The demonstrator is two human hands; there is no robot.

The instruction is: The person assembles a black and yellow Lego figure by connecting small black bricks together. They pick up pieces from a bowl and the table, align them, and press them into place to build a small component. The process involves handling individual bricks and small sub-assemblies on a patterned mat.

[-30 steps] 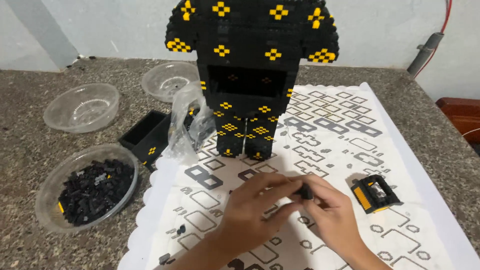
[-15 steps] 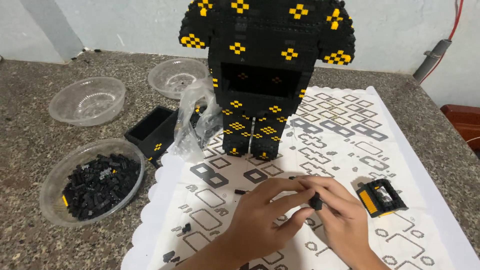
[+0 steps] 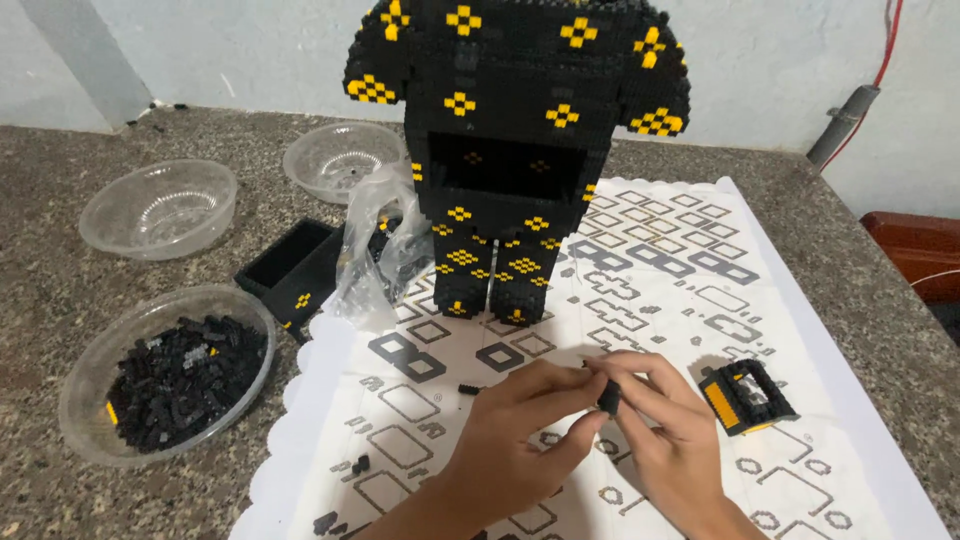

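Speckled stone counter (image 3: 60, 200) carries a patterned white mat (image 3: 700, 300) and tall black-and-yellow brick figure (image 3: 515, 150); in front, left hand (image 3: 510, 440) and right hand (image 3: 665, 430) together pinch a small black brick piece (image 3: 608, 397) above the mat

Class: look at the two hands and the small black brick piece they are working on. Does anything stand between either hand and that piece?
Nothing visible does. Both the left hand and right hand already pinch the black piece with their fingertips, above the patterned mat. The small black-and-yellow block lies off to the right, apart from them.
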